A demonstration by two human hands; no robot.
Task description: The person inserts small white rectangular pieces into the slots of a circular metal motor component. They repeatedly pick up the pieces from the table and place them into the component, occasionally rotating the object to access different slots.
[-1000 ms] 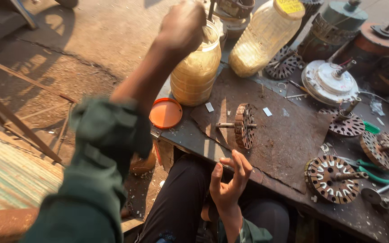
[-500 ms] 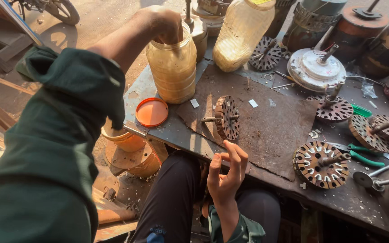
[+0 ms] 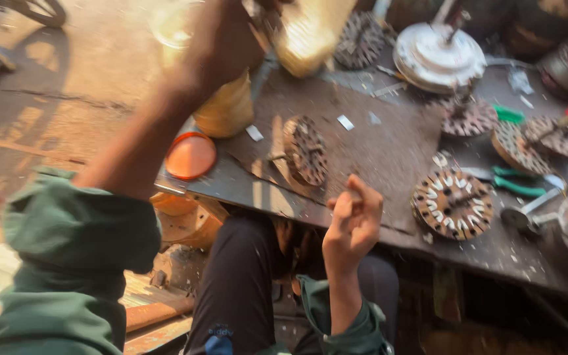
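My left hand [image 3: 226,41] is raised and blurred just above a plastic jar of yellow liquid [image 3: 228,110] at the bench's far left corner. Its fingers are closed around a thin dark stick that pokes up past the top edge. An orange lid [image 3: 190,156] lies next to the jar. My right hand [image 3: 353,220] hovers palm up over the bench's near edge, fingers loosely curled and apart, with nothing seen in it. A rusty round motor stator [image 3: 305,151] stands on edge on the brown sheet [image 3: 382,154], just beyond my right hand.
A second yellow bottle [image 3: 310,33] stands behind the jar. To the right lie a stator with white slot liners [image 3: 453,204], green-handled pliers [image 3: 514,185], more stators [image 3: 527,141] and a white motor cover [image 3: 438,56]. My dark trouser legs are under the bench.
My left hand has lifted from the jar's mouth and now blurs above it. The view has swung closer to the bench. My right hand stays near the front edge, fingers a little more curled.
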